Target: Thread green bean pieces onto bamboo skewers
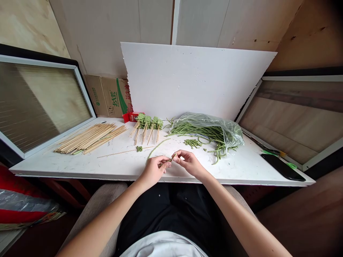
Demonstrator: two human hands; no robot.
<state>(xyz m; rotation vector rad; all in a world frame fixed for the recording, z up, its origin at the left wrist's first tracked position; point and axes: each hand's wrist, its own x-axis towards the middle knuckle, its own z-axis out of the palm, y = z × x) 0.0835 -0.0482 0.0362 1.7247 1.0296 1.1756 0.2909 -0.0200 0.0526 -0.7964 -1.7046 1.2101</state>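
My left hand (158,168) is closed on a long green bean (158,145), whose free length curves up and away over the white table. Thumb and forefinger of my right hand (187,162) pinch the bean's near end, close beside the left fingertips. A single skewer (120,153) lies to the left, with a few short bean pieces (139,148) at it. Behind are bundles of bean pieces on skewers (150,122). Cut bean bits (193,143) lie in a small pile beyond my right hand.
Many bare skewers (89,137) lie at the left. A clear plastic bag of long beans (206,128) is at the back right. A black phone (282,167) rests at the right edge. A cardboard box (109,96) and white board (198,80) stand behind.
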